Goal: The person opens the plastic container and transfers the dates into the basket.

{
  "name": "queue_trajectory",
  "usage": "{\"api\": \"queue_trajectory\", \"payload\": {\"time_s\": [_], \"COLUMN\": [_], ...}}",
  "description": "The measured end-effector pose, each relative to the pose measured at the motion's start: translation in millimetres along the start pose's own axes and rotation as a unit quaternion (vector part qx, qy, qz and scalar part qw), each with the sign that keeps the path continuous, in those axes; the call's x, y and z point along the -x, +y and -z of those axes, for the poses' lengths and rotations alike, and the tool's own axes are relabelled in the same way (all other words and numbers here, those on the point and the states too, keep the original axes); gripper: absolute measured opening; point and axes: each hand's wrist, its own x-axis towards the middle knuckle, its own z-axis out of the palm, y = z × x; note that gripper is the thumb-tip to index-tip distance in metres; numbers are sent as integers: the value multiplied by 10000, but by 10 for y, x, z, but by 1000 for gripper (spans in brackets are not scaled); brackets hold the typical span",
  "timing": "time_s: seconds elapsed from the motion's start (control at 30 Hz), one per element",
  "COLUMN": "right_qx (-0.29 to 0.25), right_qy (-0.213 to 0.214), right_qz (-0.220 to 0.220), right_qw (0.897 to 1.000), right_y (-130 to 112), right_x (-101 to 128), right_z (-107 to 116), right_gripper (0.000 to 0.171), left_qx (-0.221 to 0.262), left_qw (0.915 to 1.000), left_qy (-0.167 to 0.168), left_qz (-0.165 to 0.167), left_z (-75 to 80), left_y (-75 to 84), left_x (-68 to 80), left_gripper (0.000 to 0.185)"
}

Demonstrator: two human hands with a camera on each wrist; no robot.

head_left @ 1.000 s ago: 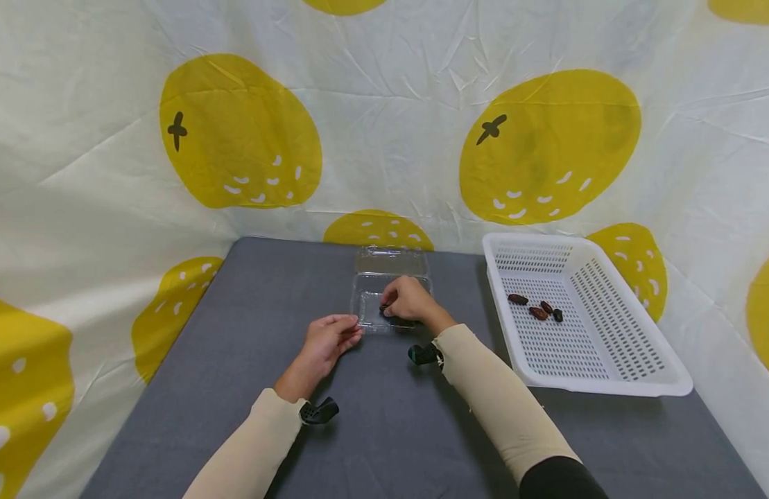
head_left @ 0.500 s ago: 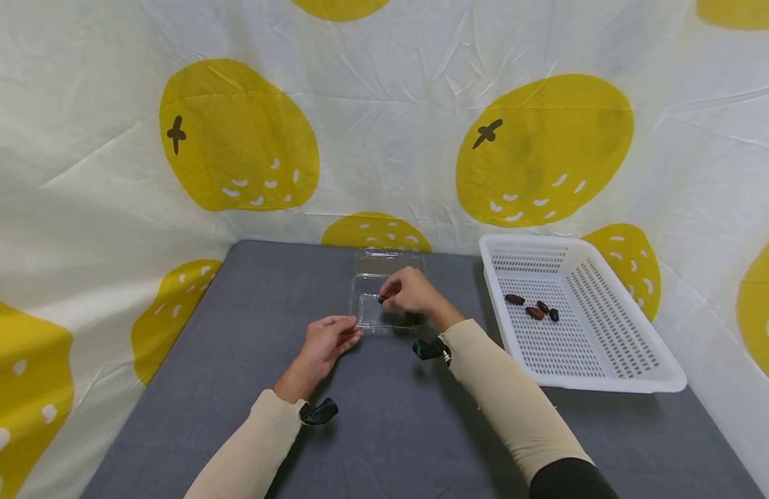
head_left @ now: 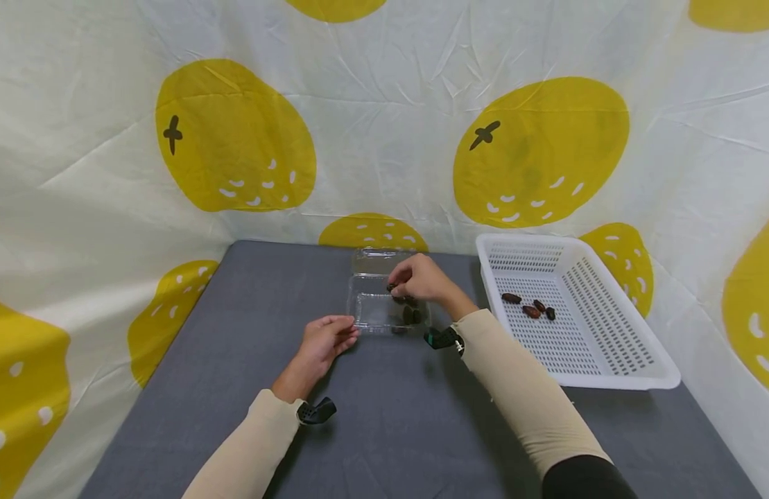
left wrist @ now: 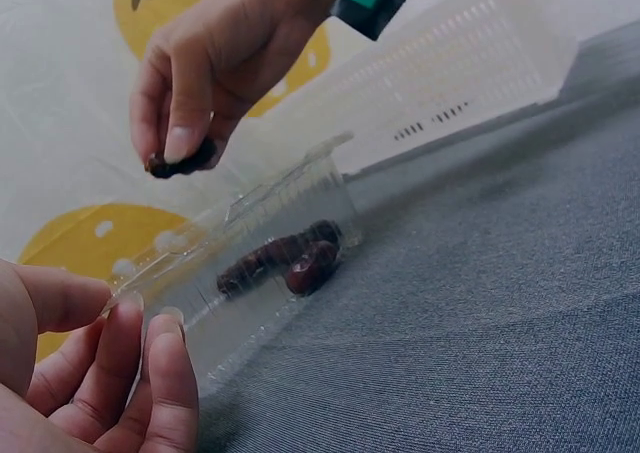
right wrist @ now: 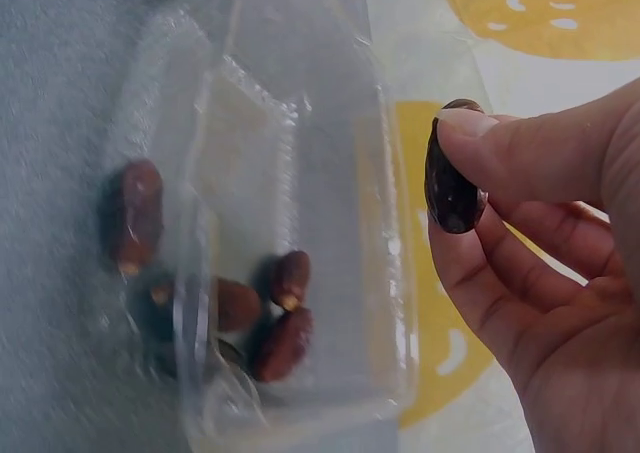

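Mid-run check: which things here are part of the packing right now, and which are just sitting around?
In use:
right hand pinching a date
clear clamshell box with dates inside
left hand at the box's near corner

Idle:
white basket holding loose dates
grey table

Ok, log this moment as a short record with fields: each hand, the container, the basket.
right hand: pinches one date above the clear container
left hand: fingertips at the container's near left corner, holding nothing
clear container: lid open, several dates inside
white basket: three dates in it
surface: grey table
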Motion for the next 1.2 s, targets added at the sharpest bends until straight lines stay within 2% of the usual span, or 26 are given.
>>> {"api": "queue_trajectory", "payload": {"time_s": [0.13,0.37,0.8,1.2], "right_qx": [-97,-33,183,398], "right_qy": [25,51,162,566], "right_qz": [-32,-44,-26,-233], "right_qw": [9999,10000,9997,9973], "right_y": [-7,76,211,333], "right_x": [44,95,196,352], "right_z": [111,280,534,779], "right_gripper": [15,18,18,19], "left_qx": [-5,-148,-184,-19], "left_qw": [10000,9999,9998,10000], "left_qy": [-17,-44,35,-2], "left_qz": [20,24,46,24], "left_z": [-8,-9,-9,-12], "left_y": [19,40,20,0], "left_x": [11,23,4,-10], "left_gripper": [6,20,7,3]}}
